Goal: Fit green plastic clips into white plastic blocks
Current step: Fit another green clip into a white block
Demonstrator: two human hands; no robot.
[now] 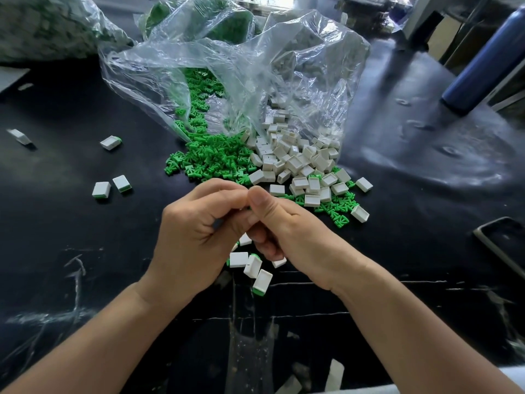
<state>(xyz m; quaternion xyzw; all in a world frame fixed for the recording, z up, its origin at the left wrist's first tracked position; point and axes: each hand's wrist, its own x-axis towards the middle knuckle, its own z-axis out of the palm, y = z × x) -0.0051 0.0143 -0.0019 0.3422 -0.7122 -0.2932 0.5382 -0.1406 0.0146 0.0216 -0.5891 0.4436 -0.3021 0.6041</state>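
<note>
L hand and R hand meet fingertip to fingertip low over the table, all fingers curled in, R thumb pressed up against the L forefinger. Btwn them they pinch a small piece. Only a green sliver shows and the fingers hide the rest, so can't tell if it's a bare clip or one partly in a block.

Loose clips lie in a heap just beyond the hands, spilling from under a crumpled clear bag further back. Blocks spill out beside them, beyond and to the R of the R hand, many w/ the open side up. More clips poke out from under the nearest ones, just R of the R thumb.

Fitted blocks, white w/ a green end, sit in a small cluster right under the hands on the near side, some touching. Two more lie side by side well off to the L of the L hand, w/ a third further out beyond those.

Far out beyond the R hand stands a dark blue bottle. A 2nd bag of green stuff sits far beyond the L hand.
</note>
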